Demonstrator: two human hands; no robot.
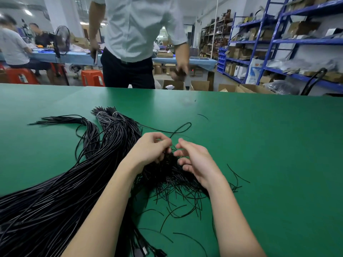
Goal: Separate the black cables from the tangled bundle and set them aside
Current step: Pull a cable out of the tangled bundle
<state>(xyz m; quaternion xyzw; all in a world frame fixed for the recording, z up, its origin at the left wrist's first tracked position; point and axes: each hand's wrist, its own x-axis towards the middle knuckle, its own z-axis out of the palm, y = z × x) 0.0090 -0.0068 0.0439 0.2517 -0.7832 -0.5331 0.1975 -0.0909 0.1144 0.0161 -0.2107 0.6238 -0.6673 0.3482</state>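
Note:
A tangled bundle of thin black cables (pixel 167 175) lies on the green table (pixel 269 145) between my forearms. My left hand (pixel 150 147) has its fingers curled over the top of the tangle and pinches cable strands there. My right hand (pixel 196 160) sits just to the right, fingers bent and touching the same tangle. One single black cable (pixel 182 127) loops away past my fingertips. A large bundle of long black cables (pixel 55 191) runs from the lower left up to tied ends (pixel 109 113).
A person in a light shirt and dark trousers (pixel 130 52) stands at the table's far edge. Loose cable pieces (pixel 237 175) lie right of my right wrist. Cardboard boxes (pixel 199 85) and blue shelving (pixel 278 41) stand beyond the table; red stools at the back left.

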